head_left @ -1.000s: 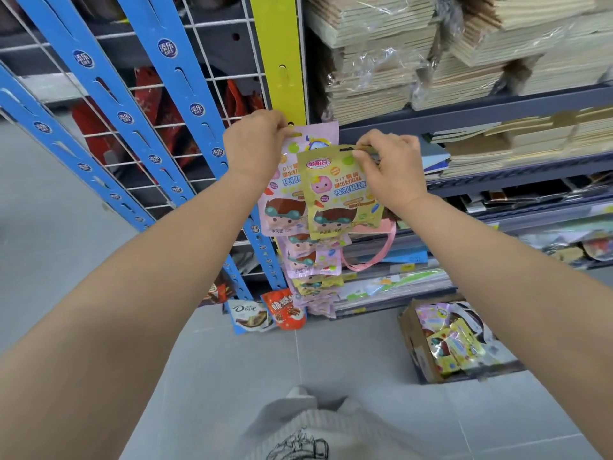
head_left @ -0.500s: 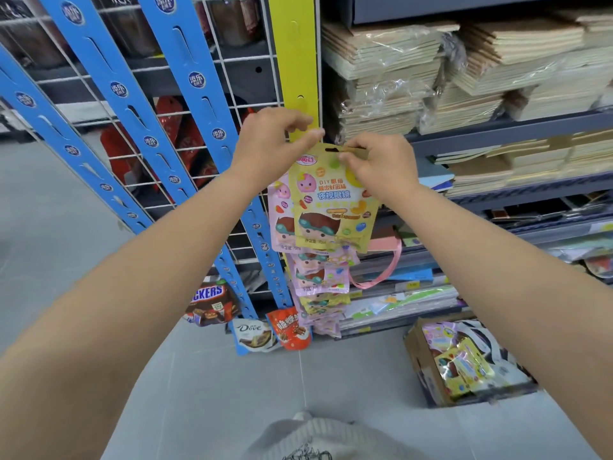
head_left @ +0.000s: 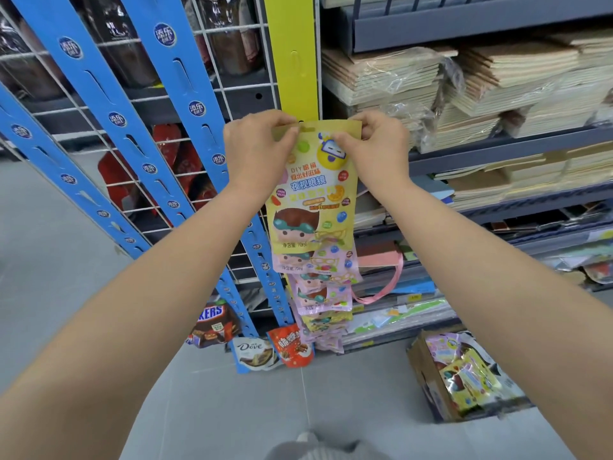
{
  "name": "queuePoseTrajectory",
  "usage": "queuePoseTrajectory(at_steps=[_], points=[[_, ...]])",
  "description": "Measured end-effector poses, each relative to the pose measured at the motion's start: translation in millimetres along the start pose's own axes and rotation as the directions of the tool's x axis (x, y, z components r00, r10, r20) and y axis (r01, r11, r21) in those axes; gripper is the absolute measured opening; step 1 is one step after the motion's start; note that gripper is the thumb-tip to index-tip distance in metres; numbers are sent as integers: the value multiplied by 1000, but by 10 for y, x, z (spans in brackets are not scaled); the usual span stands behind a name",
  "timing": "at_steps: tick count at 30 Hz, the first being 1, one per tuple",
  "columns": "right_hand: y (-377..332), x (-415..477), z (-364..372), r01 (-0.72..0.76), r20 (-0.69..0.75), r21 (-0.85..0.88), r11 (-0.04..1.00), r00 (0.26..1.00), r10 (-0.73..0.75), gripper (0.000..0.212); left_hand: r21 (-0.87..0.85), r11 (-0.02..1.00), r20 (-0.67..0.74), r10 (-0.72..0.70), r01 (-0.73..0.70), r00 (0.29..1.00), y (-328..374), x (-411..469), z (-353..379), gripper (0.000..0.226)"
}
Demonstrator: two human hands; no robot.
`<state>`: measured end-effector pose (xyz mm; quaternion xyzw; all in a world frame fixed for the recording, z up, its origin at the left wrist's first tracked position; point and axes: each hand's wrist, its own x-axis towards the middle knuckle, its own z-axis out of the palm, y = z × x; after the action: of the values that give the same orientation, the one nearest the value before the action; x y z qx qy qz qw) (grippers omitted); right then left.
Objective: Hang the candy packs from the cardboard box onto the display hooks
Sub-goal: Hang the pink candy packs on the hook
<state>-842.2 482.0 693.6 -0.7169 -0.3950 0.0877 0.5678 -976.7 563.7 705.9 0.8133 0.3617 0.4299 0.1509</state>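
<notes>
The left hand (head_left: 258, 151) and right hand (head_left: 374, 151) each pinch a top corner of 1 yellow pack (head_left: 311, 200), thumbs in front and fingers curled behind its upper edge. The pack hangs upright between them, flat against the lower part of a yellow strip (head_left: 292, 61) that runs up the end of the shelving. Its top edge sits level with a small dark hole in the strip; whether a hook has gone through the pack's slot cannot be told.

Below it, a column of hung packs (head_left: 318, 287), pink and yellow, overlaps down the same strip toward the floor (head_left: 83, 260).

The box (head_left: 428, 373) stands on the floor at lower right, well apart from the hands, with more packs (head_left: 464, 373) lying inside.

Left of the yellow strip, 3 blue strips (head_left: 185, 104) slant across a wire grid (head_left: 232, 38). At their feet hang a Snickers bag (head_left: 212, 323), a Dove bag (head_left: 255, 351) and a red bag (head_left: 292, 346). On the right, shelves (head_left: 497, 151) carry wrapped stacks of notebooks (head_left: 398, 78).
</notes>
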Motion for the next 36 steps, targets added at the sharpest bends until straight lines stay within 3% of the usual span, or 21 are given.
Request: queuePoseTrajectory(at_steps=[3,11,18,21,26,29,33,36], points=[[-22,17,43,-20,-57,6,1000,998,20,10,83,997,-16,1,1,1000,20,41,23,23],[-58,71,78,-27,-174,-4,1000,984,26,14,234,972,106,-46,20,993,134,127,-8,23],[-87,79,125,-36,-145,-158,987,989,12,28,312,948,213,-134,63,968,162,161,-43,24],[-71,54,145,-48,-125,-206,977,992,23,20,385,922,203,-127,40,971,151,170,-43,26],[-13,-16,169,-61,-129,-296,953,991,23,25,505,858,191,-7,-92,982,27,60,6,21],[50,-53,141,-103,-125,-364,926,990,61,34,560,801,125,168,-210,978,-138,-54,81,21],[125,-112,116,-156,-115,-398,904,986,120,42,625,712,-94,477,-321,874,-320,-157,190,38],[186,-148,75,-186,-118,-380,906,981,152,35,523,717,-55,567,-460,822,-302,-204,250,34]])
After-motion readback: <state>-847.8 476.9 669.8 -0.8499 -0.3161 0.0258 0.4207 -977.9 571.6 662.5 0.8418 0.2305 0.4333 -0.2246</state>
